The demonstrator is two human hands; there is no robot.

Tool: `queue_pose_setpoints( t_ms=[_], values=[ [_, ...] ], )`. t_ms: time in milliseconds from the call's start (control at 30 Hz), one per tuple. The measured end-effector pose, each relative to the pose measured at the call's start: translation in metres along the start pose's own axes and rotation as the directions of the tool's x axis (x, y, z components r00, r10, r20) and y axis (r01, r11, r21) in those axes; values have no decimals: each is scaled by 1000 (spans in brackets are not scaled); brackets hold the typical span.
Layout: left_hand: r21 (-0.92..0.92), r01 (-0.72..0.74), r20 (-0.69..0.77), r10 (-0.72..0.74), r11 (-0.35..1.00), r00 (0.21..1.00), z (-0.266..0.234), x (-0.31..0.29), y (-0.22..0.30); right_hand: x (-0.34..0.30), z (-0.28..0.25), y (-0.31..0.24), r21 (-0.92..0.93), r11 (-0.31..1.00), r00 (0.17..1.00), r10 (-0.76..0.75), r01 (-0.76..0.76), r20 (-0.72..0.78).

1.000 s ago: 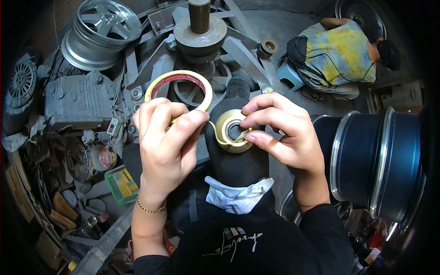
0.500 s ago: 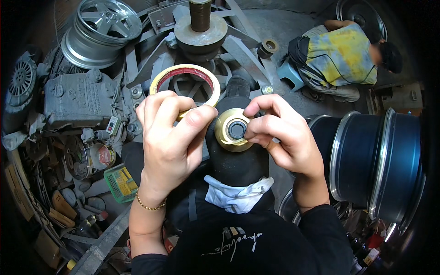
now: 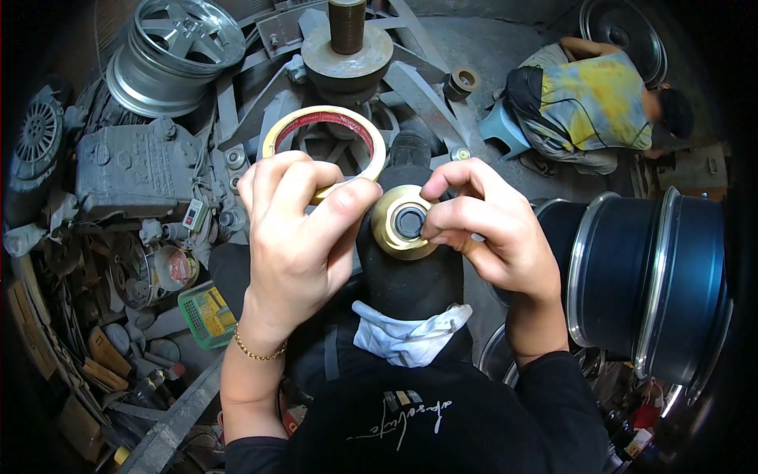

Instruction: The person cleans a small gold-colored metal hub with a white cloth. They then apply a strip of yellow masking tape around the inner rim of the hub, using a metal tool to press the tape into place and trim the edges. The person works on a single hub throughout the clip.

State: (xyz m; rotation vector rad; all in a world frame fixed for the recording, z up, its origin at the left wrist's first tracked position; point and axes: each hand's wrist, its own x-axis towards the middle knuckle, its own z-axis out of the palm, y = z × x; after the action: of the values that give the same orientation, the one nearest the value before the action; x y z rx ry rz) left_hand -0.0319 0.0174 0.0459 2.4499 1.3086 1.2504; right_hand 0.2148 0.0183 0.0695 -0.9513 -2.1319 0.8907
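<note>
The left hand (image 3: 304,221) is clamped on a masking tape roll (image 3: 324,115), pale yellow with a red inner core, which stands up from the fingers as a tilted ring. The right hand (image 3: 493,225) is near it but separate, its thumb and fingers bent in together at the right edge of a round brass-coloured cap (image 3: 384,227) with a dark centre; whether they pinch its rim or tape on it cannot be told. The cap is between the two hands, in front of a black-clad leg (image 3: 414,284). A crumpled white cloth (image 3: 412,336) lies on the lap, and a gold chain bracelet (image 3: 259,355) circles the left wrist. Beyond the hands a thick upright spindle (image 3: 347,30) rises from a metal disc (image 3: 347,63). A silver alloy wheel (image 3: 150,88) is at upper left, a green plastic basket (image 3: 189,320) at lower left, and dark blue wheel rims (image 3: 688,268) line the right side. At upper right another person (image 3: 591,103) sits bent over on a light blue stool (image 3: 508,136).
</note>
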Motion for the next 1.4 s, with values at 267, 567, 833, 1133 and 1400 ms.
queue_pose_setpoints(
  t_ms=[267, 567, 833, 1133, 1400],
  values=[
    [11, -73, 25, 72, 997, 997, -3, 11, 2, 3, -3, 2, -42, 999, 999, -28, 29, 16],
    [10, -45, 62, 44, 999, 997, 1, 13, 1, 5, -6, 4, -11, 1000, 998, -18, 19, 53],
    [37, -101, 35, 100, 994, 994, 2, 17, 1, 5, -5, 4, -47, 998, 998, -40, 42, 41],
    [48, -105, 34, 103, 993, 994, 3, 18, -1, 7, -6, 1, -58, 998, 998, -24, 27, 53],
    [39, -114, 18, 113, 993, 993, 6, 20, -1, 8, -7, 0, -73, 997, 998, -29, 34, 63]
  ],
)
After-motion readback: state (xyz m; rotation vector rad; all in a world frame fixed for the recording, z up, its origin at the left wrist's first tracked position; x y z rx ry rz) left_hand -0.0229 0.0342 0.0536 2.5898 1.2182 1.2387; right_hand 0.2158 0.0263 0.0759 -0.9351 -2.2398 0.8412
